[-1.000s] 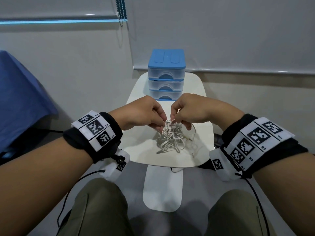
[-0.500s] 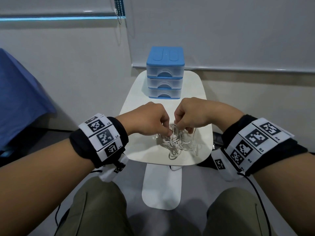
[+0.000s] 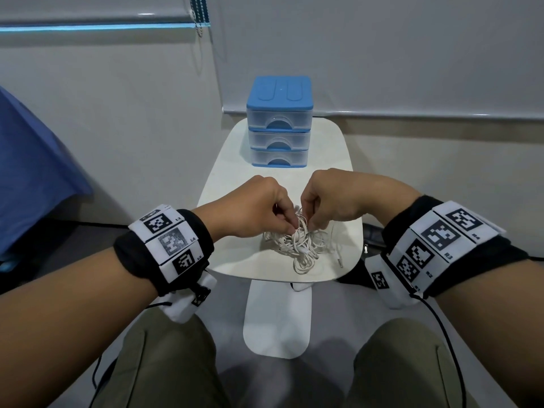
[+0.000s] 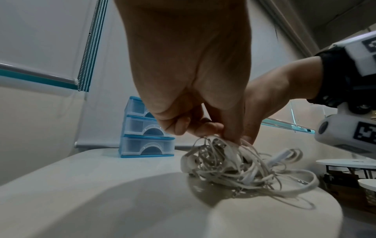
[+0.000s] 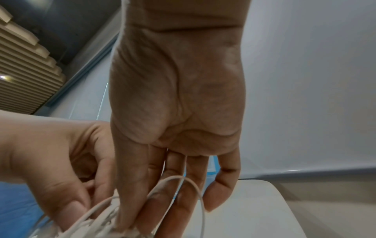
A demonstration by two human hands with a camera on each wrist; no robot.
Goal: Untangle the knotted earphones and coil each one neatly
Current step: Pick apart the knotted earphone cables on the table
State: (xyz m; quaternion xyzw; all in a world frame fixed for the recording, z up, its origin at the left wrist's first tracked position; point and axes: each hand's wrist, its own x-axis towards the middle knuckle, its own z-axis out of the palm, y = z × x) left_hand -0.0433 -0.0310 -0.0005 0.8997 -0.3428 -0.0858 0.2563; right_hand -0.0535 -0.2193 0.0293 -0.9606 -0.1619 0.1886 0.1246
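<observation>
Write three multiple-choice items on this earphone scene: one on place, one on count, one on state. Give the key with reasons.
1. Where does the drawer unit stand?
A. At the table's far end
B. On the floor
C. On the person's lap

2. How many drawers does it have?
A. Two
B. Three
C. Five

3. What state are the earphones in?
A. Coiled neatly
B. One tangled heap
C. Shut in a drawer

Key: 1 A, it stands on the table beyond both hands. 2 B, three fronts are stacked. 3 B, the left hand and right hand pinch strands atop a knotted pile.

both forearms reach forward, left hand (image 3: 253, 207) and right hand (image 3: 332, 195) knuckles-up, fingertips pinching together.
</observation>
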